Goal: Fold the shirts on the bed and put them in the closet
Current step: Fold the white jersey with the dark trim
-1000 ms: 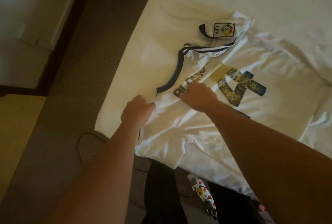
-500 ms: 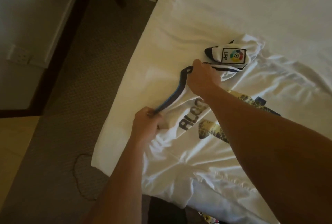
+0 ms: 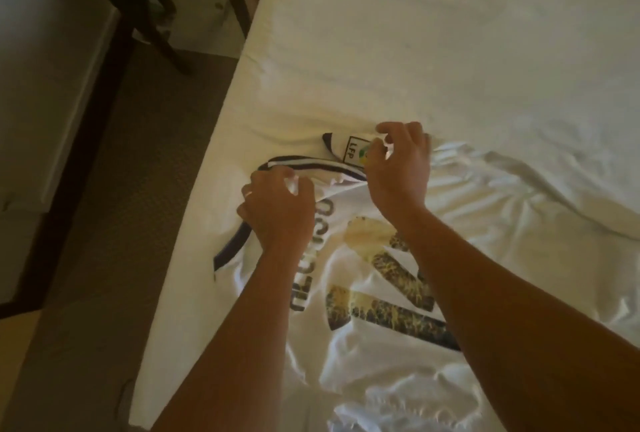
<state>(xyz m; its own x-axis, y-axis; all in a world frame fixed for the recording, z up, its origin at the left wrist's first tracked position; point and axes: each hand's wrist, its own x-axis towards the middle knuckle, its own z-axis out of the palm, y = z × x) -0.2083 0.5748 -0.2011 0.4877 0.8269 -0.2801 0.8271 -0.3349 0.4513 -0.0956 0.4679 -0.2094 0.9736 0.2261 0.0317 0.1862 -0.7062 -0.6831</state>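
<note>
Both hands, left [image 3: 277,204] and right [image 3: 398,168], pinch the shirt [image 3: 381,345] near its collar; uneven pulling could crease the fold

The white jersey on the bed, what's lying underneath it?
Under the white jersey only the bed and its white sheet show, around its edges. Anything beneath the cloth is covered, as both hands grip it.

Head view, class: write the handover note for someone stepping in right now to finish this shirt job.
Left hand: grips the white jersey at its dark-trimmed collar.
Right hand: fingers curled at the sleeve with the LFP patch.
Jersey lies rumpled, print up, near the bed edge.
Done: no finished fold.
Left: smooth, fold, carry to the closet, which is out of view.
</note>
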